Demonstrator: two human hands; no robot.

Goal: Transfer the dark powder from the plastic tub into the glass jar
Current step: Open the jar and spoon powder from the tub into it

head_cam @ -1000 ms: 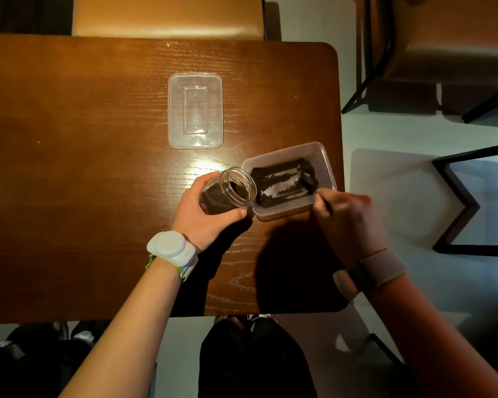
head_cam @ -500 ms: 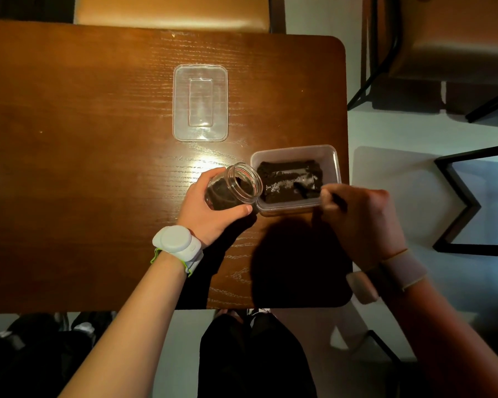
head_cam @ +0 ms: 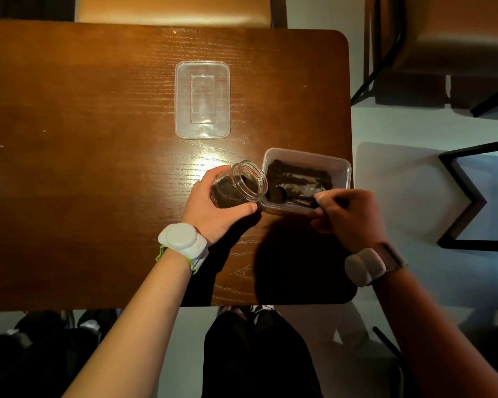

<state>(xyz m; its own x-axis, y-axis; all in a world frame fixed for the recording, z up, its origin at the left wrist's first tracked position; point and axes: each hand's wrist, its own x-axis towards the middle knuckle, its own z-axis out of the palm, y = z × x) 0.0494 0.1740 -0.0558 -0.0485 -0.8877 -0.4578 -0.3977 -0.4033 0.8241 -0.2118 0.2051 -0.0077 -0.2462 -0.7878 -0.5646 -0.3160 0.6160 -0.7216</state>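
- Since the earlier frames the spoon (head_cam: 288, 196) has swung round: its loaded bowl now sits at the tub's near-left corner, right beside the jar's mouth, where before it lay further right in the powder. The jar is tilted the same way as before, in the same grip.
- The left hand (head_cam: 213, 205) wraps the glass jar (head_cam: 237, 183), fingers over the far side and thumb along the near side, holding it tipped with its open mouth facing 3 o'clock toward the tub.
- The right hand (head_cam: 348, 214) is curled round the spoon's dark handle, pinching it near the fingertips; the handle runs toward 9 o'clock.
- The plastic tub (head_cam: 338, 163) sits at the table's right edge, at 3 o'clock from the jar, its left end touching or just beside the jar's rim.
- A clear lid (head_cam: 202, 99) lies flat on the wooden table (head_cam: 84, 168), at 12 o'clock from the jar, well apart from it.
- White bands show on both wrists; chairs stand beyond the table at 12 and 2 o'clock.
- The dark powder (head_cam: 299, 175) lies in a coarse band in the tub, with a bare glinting strip of tub floor showing. The jar holds a dark layer in its lower part.
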